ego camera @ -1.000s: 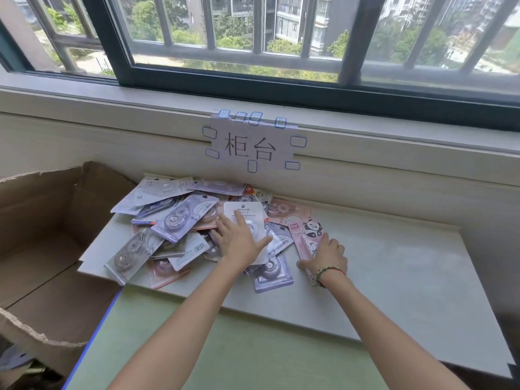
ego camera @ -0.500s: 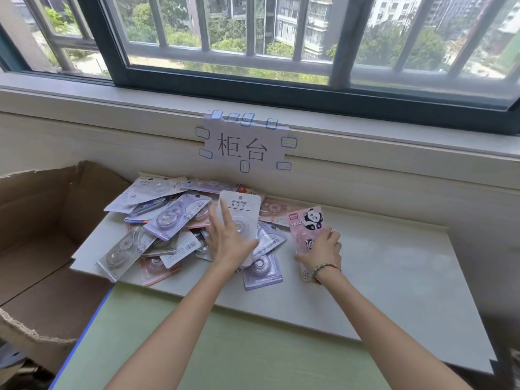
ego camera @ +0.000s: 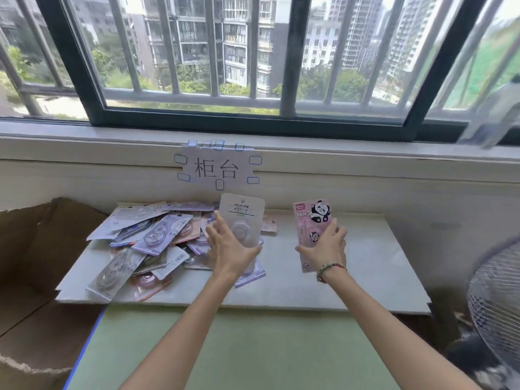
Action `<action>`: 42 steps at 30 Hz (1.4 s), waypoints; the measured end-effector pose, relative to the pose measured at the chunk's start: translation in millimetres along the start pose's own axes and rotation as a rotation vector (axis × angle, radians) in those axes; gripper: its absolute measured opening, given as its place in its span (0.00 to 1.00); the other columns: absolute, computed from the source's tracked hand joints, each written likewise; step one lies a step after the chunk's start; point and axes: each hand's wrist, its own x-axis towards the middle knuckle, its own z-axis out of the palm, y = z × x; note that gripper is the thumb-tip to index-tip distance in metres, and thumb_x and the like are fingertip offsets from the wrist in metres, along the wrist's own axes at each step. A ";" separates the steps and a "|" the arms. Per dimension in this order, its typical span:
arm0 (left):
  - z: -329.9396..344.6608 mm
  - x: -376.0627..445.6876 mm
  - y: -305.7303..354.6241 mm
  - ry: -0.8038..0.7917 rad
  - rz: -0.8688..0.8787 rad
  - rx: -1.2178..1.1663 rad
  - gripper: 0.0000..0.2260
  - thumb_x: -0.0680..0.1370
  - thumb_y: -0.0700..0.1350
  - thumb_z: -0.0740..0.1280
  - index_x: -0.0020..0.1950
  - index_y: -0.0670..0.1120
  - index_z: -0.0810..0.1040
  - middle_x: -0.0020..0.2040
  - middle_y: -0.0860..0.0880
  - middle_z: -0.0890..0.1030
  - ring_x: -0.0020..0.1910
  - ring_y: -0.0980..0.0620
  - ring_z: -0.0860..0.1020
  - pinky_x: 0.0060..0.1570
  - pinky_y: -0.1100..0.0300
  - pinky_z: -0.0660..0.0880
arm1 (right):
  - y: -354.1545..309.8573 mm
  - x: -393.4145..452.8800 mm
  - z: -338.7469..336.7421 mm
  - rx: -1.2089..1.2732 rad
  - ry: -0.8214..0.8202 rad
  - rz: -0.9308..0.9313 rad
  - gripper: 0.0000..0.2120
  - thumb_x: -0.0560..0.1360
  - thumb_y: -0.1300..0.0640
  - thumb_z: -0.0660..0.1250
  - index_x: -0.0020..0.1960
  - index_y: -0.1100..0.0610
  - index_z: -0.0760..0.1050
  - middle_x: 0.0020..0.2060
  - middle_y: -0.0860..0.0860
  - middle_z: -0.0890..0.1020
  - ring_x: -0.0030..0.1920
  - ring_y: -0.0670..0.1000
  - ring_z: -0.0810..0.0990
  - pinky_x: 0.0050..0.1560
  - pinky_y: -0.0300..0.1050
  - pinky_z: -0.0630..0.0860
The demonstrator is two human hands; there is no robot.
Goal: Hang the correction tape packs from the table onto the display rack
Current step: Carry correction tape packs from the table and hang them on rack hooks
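In the middle of the frame, the left hand (ego camera: 230, 249) holds a white pack (ego camera: 242, 213) up. Just right of it, the right hand (ego camera: 326, 246) holds a pink panda pack (ego camera: 311, 218). More packs (ego camera: 152, 240) lie piled on the table (ego camera: 365, 266), left of center.

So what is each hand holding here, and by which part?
The left hand grips a white correction tape pack by its lower half. The right hand grips a pink panda pack by its lower half.

left hand (ego camera: 229, 250) lifted white pack (ego camera: 242, 218) upright, right hand (ego camera: 326, 246) raised panda pack (ego camera: 312, 218)
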 end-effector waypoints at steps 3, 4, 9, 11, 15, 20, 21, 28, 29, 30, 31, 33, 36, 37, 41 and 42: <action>-7.7 -22.0 3.1 -0.067 0.059 0.007 0.59 0.66 0.55 0.78 0.78 0.45 0.35 0.74 0.39 0.53 0.74 0.42 0.55 0.68 0.45 0.62 | 9.7 -38.0 -13.7 0.006 0.056 0.052 0.55 0.67 0.46 0.75 0.76 0.62 0.41 0.69 0.59 0.58 0.68 0.60 0.62 0.61 0.55 0.69; -9.9 -30.9 3.4 -0.087 0.079 0.007 0.59 0.66 0.56 0.78 0.78 0.45 0.35 0.74 0.38 0.54 0.74 0.41 0.56 0.68 0.44 0.61 | 14.3 -52.8 -19.0 0.012 0.081 0.075 0.55 0.68 0.46 0.75 0.77 0.62 0.40 0.69 0.59 0.58 0.68 0.60 0.62 0.62 0.54 0.69; -22.8 -94.1 4.4 -0.188 0.215 -0.009 0.57 0.67 0.56 0.77 0.78 0.39 0.40 0.74 0.37 0.57 0.74 0.40 0.57 0.69 0.47 0.60 | 47.0 -140.2 -50.3 0.024 0.249 0.210 0.55 0.68 0.46 0.75 0.76 0.63 0.39 0.71 0.61 0.57 0.70 0.60 0.60 0.66 0.52 0.64; -24.8 -119.7 5.8 -0.232 0.262 -0.036 0.57 0.67 0.56 0.77 0.78 0.39 0.40 0.74 0.37 0.57 0.74 0.40 0.57 0.69 0.47 0.60 | 65.0 -176.3 -62.6 0.021 0.310 0.267 0.55 0.68 0.46 0.75 0.76 0.64 0.39 0.72 0.62 0.56 0.71 0.61 0.59 0.68 0.53 0.62; -21.9 -170.7 18.1 -0.339 0.330 -0.074 0.57 0.66 0.57 0.78 0.78 0.41 0.41 0.73 0.39 0.59 0.71 0.39 0.62 0.65 0.43 0.65 | 94.9 -245.0 -92.1 0.015 0.423 0.382 0.56 0.68 0.46 0.75 0.76 0.64 0.39 0.72 0.62 0.55 0.71 0.61 0.59 0.66 0.53 0.64; -9.2 -243.3 56.7 -0.493 0.503 -0.157 0.57 0.65 0.55 0.79 0.78 0.38 0.43 0.71 0.38 0.61 0.70 0.37 0.63 0.66 0.45 0.65 | 136.8 -321.7 -137.7 0.031 0.611 0.530 0.57 0.66 0.46 0.77 0.76 0.66 0.42 0.70 0.63 0.60 0.68 0.63 0.64 0.66 0.51 0.63; -4.2 -260.9 64.2 -0.527 0.549 -0.169 0.57 0.65 0.55 0.79 0.78 0.37 0.44 0.71 0.36 0.61 0.69 0.37 0.63 0.67 0.46 0.64 | 147.8 -339.4 -146.8 0.039 0.647 0.565 0.57 0.65 0.46 0.77 0.76 0.66 0.43 0.69 0.63 0.60 0.68 0.63 0.64 0.66 0.52 0.64; 26.8 -422.8 123.8 -0.785 0.805 -0.212 0.58 0.63 0.61 0.79 0.77 0.39 0.46 0.69 0.37 0.62 0.67 0.37 0.64 0.63 0.44 0.69 | 232.3 -485.5 -220.0 0.045 0.886 0.832 0.56 0.64 0.48 0.79 0.76 0.64 0.46 0.66 0.62 0.64 0.66 0.63 0.67 0.64 0.53 0.68; 30.6 -450.8 130.4 -0.815 0.836 -0.230 0.58 0.63 0.60 0.79 0.77 0.40 0.45 0.68 0.36 0.63 0.67 0.37 0.64 0.63 0.45 0.69 | 244.2 -510.4 -230.4 0.042 0.917 0.871 0.55 0.64 0.48 0.79 0.76 0.64 0.47 0.66 0.62 0.64 0.66 0.62 0.67 0.63 0.53 0.68; 33.9 -479.3 135.9 -0.850 0.870 -0.235 0.58 0.63 0.58 0.79 0.77 0.40 0.44 0.68 0.35 0.63 0.67 0.37 0.64 0.63 0.45 0.68 | 255.9 -535.8 -239.7 0.036 0.949 0.912 0.55 0.64 0.48 0.79 0.76 0.63 0.47 0.65 0.62 0.64 0.65 0.62 0.67 0.62 0.53 0.69; 36.6 -509.7 140.2 -0.892 0.902 -0.238 0.58 0.64 0.58 0.79 0.77 0.40 0.43 0.69 0.35 0.63 0.68 0.37 0.64 0.63 0.45 0.67 | 268.1 -563.2 -248.2 0.026 0.981 0.954 0.54 0.64 0.49 0.79 0.75 0.63 0.48 0.65 0.61 0.65 0.65 0.62 0.67 0.61 0.53 0.70; 40.5 -572.6 146.8 -0.981 0.947 -0.241 0.57 0.65 0.57 0.79 0.77 0.40 0.42 0.69 0.36 0.62 0.68 0.37 0.64 0.63 0.45 0.67 | 291.2 -618.8 -263.7 0.006 1.032 1.033 0.53 0.64 0.49 0.79 0.74 0.63 0.49 0.65 0.61 0.65 0.65 0.62 0.68 0.59 0.53 0.70; 40.8 -667.4 152.2 -1.078 1.000 -0.228 0.57 0.64 0.57 0.78 0.77 0.42 0.42 0.69 0.38 0.62 0.68 0.38 0.65 0.62 0.44 0.68 | 328.0 -704.9 -284.5 -0.008 1.099 1.141 0.54 0.64 0.48 0.78 0.75 0.63 0.47 0.66 0.61 0.64 0.66 0.62 0.66 0.60 0.55 0.70; 40.1 -698.1 152.9 -1.104 1.018 -0.227 0.57 0.64 0.57 0.79 0.77 0.42 0.43 0.69 0.39 0.63 0.67 0.38 0.65 0.61 0.43 0.69 | 339.5 -734.1 -291.0 -0.013 1.122 1.171 0.55 0.64 0.48 0.78 0.76 0.64 0.46 0.66 0.61 0.64 0.67 0.62 0.66 0.60 0.55 0.69; 40.0 -807.4 153.9 -1.195 1.083 -0.233 0.57 0.62 0.58 0.79 0.77 0.43 0.45 0.68 0.38 0.64 0.67 0.38 0.66 0.60 0.40 0.70 | 379.7 -842.6 -307.7 -0.034 1.219 1.277 0.57 0.64 0.49 0.79 0.76 0.65 0.43 0.69 0.62 0.63 0.69 0.61 0.65 0.63 0.54 0.67; 39.3 -833.0 152.5 -1.225 1.095 -0.239 0.57 0.62 0.58 0.79 0.76 0.44 0.45 0.68 0.38 0.64 0.66 0.37 0.66 0.60 0.39 0.70 | 387.4 -867.3 -309.4 -0.033 1.238 1.303 0.57 0.64 0.49 0.79 0.76 0.65 0.43 0.69 0.62 0.63 0.69 0.61 0.64 0.64 0.53 0.67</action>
